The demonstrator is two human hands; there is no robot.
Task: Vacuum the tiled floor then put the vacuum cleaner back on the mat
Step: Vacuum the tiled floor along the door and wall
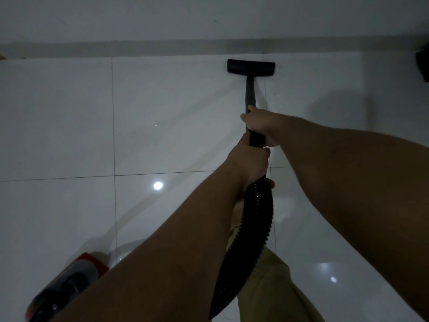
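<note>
The black floor nozzle [251, 66] lies flat on the glossy white tiled floor [69, 117], close to the grey skirting at the far wall. A dark wand [250, 94] runs from it back toward me. My right hand [260, 125] grips the wand higher up. My left hand [251, 162] grips it just behind, where the black ribbed hose [251, 226] begins. The hose curves down past my leg. The red and black vacuum cleaner body [69, 282] sits on the floor at the lower left, partly hidden by my left forearm.
The wall and grey skirting [139, 48] cross the top of the view. A dark object [423, 66] sits at the right edge near the wall. My leg in olive trousers [274, 296] is at the bottom centre. Ceiling lights reflect off the tiles.
</note>
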